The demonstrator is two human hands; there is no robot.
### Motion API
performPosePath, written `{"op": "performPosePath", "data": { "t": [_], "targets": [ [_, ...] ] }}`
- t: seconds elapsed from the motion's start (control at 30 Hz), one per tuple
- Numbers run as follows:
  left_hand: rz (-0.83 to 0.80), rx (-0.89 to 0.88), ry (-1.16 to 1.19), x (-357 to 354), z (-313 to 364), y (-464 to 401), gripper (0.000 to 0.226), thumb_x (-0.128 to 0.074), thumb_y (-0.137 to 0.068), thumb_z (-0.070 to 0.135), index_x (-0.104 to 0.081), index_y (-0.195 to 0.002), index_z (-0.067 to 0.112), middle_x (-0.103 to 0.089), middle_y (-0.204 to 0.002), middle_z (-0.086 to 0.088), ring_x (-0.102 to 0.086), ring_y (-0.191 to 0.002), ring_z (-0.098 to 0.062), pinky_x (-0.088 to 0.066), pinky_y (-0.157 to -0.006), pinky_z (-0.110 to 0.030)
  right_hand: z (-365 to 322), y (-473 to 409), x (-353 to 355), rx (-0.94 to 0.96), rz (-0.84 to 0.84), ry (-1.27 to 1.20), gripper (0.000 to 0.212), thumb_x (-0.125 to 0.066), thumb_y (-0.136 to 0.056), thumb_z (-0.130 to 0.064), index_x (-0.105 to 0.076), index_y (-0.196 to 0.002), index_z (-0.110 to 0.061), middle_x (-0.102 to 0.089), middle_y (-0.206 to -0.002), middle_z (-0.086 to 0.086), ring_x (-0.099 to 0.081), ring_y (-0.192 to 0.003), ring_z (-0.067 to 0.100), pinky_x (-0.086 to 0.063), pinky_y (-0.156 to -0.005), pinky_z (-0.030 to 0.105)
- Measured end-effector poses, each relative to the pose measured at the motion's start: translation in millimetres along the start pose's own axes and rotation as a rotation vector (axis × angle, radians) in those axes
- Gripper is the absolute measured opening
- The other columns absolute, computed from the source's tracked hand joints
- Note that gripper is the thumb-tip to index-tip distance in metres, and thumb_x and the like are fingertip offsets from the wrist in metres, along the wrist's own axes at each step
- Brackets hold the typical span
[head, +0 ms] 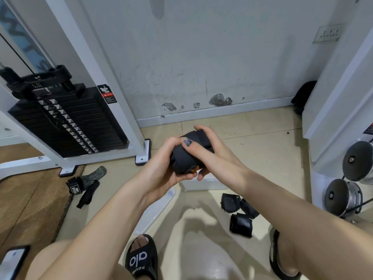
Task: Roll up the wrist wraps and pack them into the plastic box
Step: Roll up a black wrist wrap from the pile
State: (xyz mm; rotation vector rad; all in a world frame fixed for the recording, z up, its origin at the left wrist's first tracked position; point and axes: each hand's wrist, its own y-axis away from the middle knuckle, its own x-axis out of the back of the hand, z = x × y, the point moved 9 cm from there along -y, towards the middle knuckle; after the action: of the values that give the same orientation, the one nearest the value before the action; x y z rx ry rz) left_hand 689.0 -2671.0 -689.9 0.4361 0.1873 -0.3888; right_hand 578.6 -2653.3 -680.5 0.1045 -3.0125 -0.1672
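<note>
Presently I record both hands raised above the plastic box (203, 183), which sits on the tiled floor (252, 150) and is mostly hidden behind them. My left hand (161, 168) cups the black rolled wrist wrap (184, 160) from below, fingers curled round its underside. My right hand (212, 152) closes over the top of the same roll, thumb pressed across its face and fingers wrapped over the far edge; an orange patch shows at the roll's lower end. Just right of the box, three more black wraps (240, 213) lie bundled on the floor, touching or nearly touching one another. Left of the box lies the clear lid (155, 211), flat on the tiles. Further left of the box, a loose strap (84, 186) rests at the edge of the brown mat (30, 199), near the weight stack (68, 122).
</note>
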Motion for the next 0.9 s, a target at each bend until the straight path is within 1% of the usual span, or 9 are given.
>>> {"op": "performPosePath", "data": {
  "t": [0.1, 0.2, 0.3, 0.4, 0.47, 0.6, 0.67, 0.77, 0.9],
  "targets": [
    [-0.004, 0.066, -0.080, -2, -15, -6, 0.048, -0.043, -0.103, 0.045, -0.070, -0.110, 0.006, -0.062, -0.080, -0.014, -0.055, -0.062, -0.022, -0.051, -0.056, -0.027, 11, -1, 4, -0.040, 0.094, 0.033, 0.039, -0.058, -0.091, -0.066, -0.057, -0.113, -0.033, -0.071, -0.094, -0.003, -0.067, -0.072, 0.021, -0.058, -0.068, 0.039],
    [-0.023, 0.084, -0.143, -3, -29, -15, 0.067, -0.041, -0.100, 0.065, -0.072, -0.118, 0.008, -0.064, -0.085, -0.015, -0.054, -0.066, -0.024, -0.049, -0.062, -0.030, 32, 1, 8, -0.116, 0.180, -0.005, 0.041, -0.052, -0.095, -0.064, -0.059, -0.109, -0.026, -0.070, -0.093, 0.001, -0.061, -0.064, 0.015, -0.054, -0.062, 0.032],
    [-0.012, 0.077, -0.217, 1, -39, -26, 0.080, -0.053, -0.090, 0.073, -0.056, -0.138, 0.009, -0.065, -0.088, -0.015, -0.056, -0.065, -0.024, -0.049, -0.055, -0.027, 47, 3, 11, -0.161, 0.209, -0.067, 0.042, -0.051, -0.095, -0.064, -0.059, -0.112, -0.027, -0.072, -0.097, 0.002, -0.067, -0.068, 0.016, -0.057, -0.064, 0.030],
    [0.024, 0.071, -0.238, 3, -47, -34, 0.072, -0.059, -0.091, 0.063, -0.048, -0.139, 0.011, -0.066, -0.087, -0.012, -0.056, -0.066, -0.025, -0.047, -0.053, -0.028, 69, 2, 13, -0.268, 0.213, -0.177, 0.047, -0.048, -0.094, -0.067, -0.057, -0.121, -0.030, -0.072, -0.112, 0.005, -0.075, -0.087, 0.023, -0.062, -0.071, 0.036],
    [0.015, 0.078, -0.241, -3, -53, -35, 0.061, -0.057, -0.098, 0.055, -0.047, -0.137, 0.010, -0.065, -0.089, -0.012, -0.056, -0.069, -0.024, -0.046, -0.053, -0.028, 86, 4, 19, -0.355, 0.228, -0.206, 0.061, -0.041, -0.086, -0.075, -0.056, -0.127, -0.031, -0.069, -0.120, 0.006, -0.075, -0.095, 0.026, -0.064, -0.071, 0.039],
    [-0.049, 0.094, -0.329, -14, -66, -35, 0.062, -0.055, -0.097, 0.056, -0.047, -0.136, 0.009, -0.065, -0.091, -0.015, -0.057, -0.064, -0.023, -0.047, -0.050, -0.028, 107, 17, 28, -0.436, 0.266, -0.059, 0.067, -0.027, -0.090, -0.078, -0.056, -0.129, -0.031, -0.072, -0.113, 0.005, -0.076, -0.080, 0.026, -0.062, -0.069, 0.037],
    [-0.077, 0.150, -0.420, -16, -74, -33, 0.062, -0.053, -0.095, 0.064, -0.052, -0.133, 0.015, -0.072, -0.095, -0.011, -0.065, -0.067, -0.022, -0.056, -0.059, -0.031, 116, 25, 31, -0.488, 0.275, -0.036, 0.069, -0.025, -0.094, -0.076, -0.059, -0.128, -0.027, -0.072, -0.112, 0.008, -0.070, -0.068, 0.024, -0.057, -0.065, 0.034],
    [-0.115, 0.185, -0.563, -20, -76, -26, 0.056, -0.049, -0.093, 0.073, -0.065, -0.123, 0.029, -0.078, -0.106, 0.002, -0.075, -0.096, -0.016, -0.063, -0.085, -0.037, 118, 34, 37, -0.511, 0.275, -0.021, 0.065, -0.025, -0.097, -0.073, -0.061, -0.122, -0.025, -0.072, -0.112, 0.013, -0.063, -0.061, 0.025, -0.054, -0.063, 0.033],
    [-0.186, 0.136, -0.543, -30, -77, -22, 0.052, -0.068, -0.089, 0.061, -0.063, -0.117, 0.018, -0.078, -0.102, 0.000, -0.074, -0.097, -0.016, -0.060, -0.095, -0.043, 111, 47, 46, -0.502, 0.237, -0.054, 0.062, -0.026, -0.101, -0.069, -0.066, -0.111, -0.023, -0.075, -0.099, 0.012, -0.063, -0.066, 0.026, -0.054, -0.059, 0.033]
  ]
}}
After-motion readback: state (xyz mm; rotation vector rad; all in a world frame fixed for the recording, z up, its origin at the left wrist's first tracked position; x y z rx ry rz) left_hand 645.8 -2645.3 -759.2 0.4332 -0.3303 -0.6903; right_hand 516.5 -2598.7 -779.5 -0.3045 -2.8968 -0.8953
